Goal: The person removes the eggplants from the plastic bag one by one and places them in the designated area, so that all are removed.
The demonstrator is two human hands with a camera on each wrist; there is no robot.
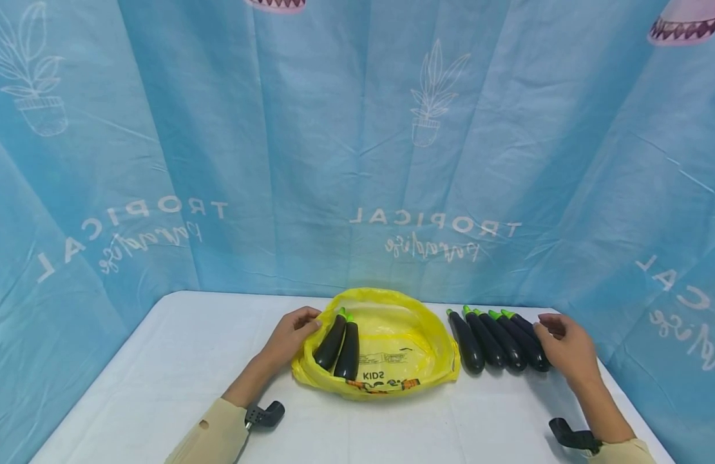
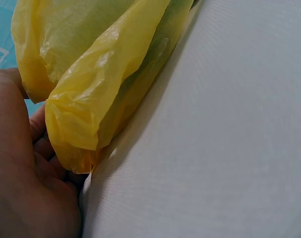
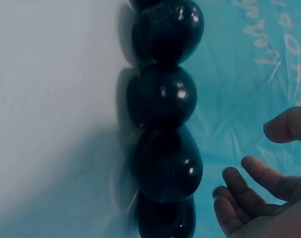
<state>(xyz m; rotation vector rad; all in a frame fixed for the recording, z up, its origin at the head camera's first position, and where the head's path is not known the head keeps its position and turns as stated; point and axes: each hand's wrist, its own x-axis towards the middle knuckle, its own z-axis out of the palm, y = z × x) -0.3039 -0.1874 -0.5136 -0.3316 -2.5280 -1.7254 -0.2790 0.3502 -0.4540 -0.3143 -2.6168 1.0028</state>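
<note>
A yellow plastic bag lies wide open on the white table. Inside its left part lie two dark eggplants with green stems, side by side. My left hand holds the bag's left rim; in the left wrist view, the fingers pass partly behind the yellow plastic. To the right of the bag, several more eggplants lie in a close row, stems toward the back. My right hand is beside the rightmost eggplant, thumb and fingers spread apart with nothing between them in the right wrist view.
A blue curtain with white printed lettering hangs right behind the white table and along both sides. Each wrist wears a black camera mount, the left one close over the tabletop.
</note>
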